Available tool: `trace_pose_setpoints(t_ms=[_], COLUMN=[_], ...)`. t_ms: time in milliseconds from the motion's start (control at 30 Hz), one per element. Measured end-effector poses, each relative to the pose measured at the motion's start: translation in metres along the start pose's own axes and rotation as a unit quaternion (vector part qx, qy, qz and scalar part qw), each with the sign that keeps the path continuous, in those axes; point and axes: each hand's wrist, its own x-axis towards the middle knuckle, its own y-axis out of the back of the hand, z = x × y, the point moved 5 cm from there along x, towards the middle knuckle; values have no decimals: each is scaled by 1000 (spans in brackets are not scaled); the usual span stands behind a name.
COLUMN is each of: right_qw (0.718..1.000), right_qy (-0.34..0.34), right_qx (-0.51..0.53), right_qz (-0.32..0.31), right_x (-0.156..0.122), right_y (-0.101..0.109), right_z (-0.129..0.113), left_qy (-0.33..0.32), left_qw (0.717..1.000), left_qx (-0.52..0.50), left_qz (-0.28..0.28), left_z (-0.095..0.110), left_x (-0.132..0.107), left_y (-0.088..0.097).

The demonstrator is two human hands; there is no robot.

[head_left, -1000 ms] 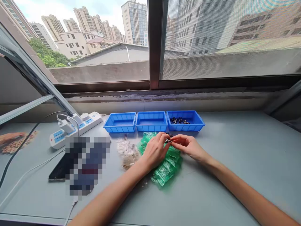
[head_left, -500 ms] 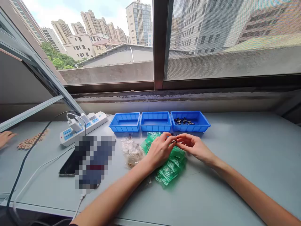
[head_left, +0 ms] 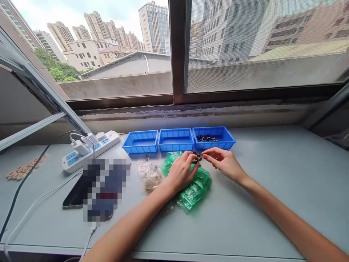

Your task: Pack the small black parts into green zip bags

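My left hand (head_left: 182, 171) curls over the green plastic bags (head_left: 195, 193), with small black-and-metal parts (head_left: 196, 158) gathered at its fingertips. The exact kind of these parts is too small to tell. Just right of them, my right hand (head_left: 225, 163) has its thumb and index fingertips drawn together in a pinch. Whether a part sits between those fingertips I cannot make out. Similar dark parts (head_left: 207, 138) lie in the right blue bin (head_left: 215, 145), behind my hands. Clear plastic packets (head_left: 149, 174) lie left of the green bags.
Two more blue bins, the middle one (head_left: 176, 146) and the left one (head_left: 140, 148), stand in the same row. A white power strip (head_left: 91, 150), a black phone (head_left: 79, 193) and cables occupy the left side. Behind the table (head_left: 278, 182) is a window.
The view has shifted slightly, moving the scene leftward. My right fingertips have drawn a little away from my left hand. Another person's hand at the far left has gone out of view.
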Motion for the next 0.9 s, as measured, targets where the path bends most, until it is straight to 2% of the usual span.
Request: trace_pose_setpoints(t_ms=[233, 433, 567, 633, 700, 767, 900], right_qw=[987, 978, 981, 975, 968, 972, 988], right_qy=[36, 26, -1, 8, 55, 84, 117], right_qx=[-109, -121, -153, -199, -226, -202, -100], right_qz=[117, 168, 120, 96, 91, 84, -29], right_x=[13, 23, 33, 33, 26, 14, -8], right_y=[36, 44, 41, 36, 29, 17, -17], right_z=[4, -7, -19, -36, -63, -88, -126], left_qy=[8, 5, 0, -1, 2, 7, 10], left_qw=[1000, 1000, 1000, 1000, 1000, 1000, 1000], left_qx=[-12, -10, -1, 1, -1, -6, -7], left_qz=[-6, -4, -4, -5, -4, -2, -4], left_z=[-2, -3, -4, -4, -3, -4, -7], left_x=[1, 2, 0, 0, -1, -1, -2], left_y=[-1, -2, -3, -3, -2, -1, -5])
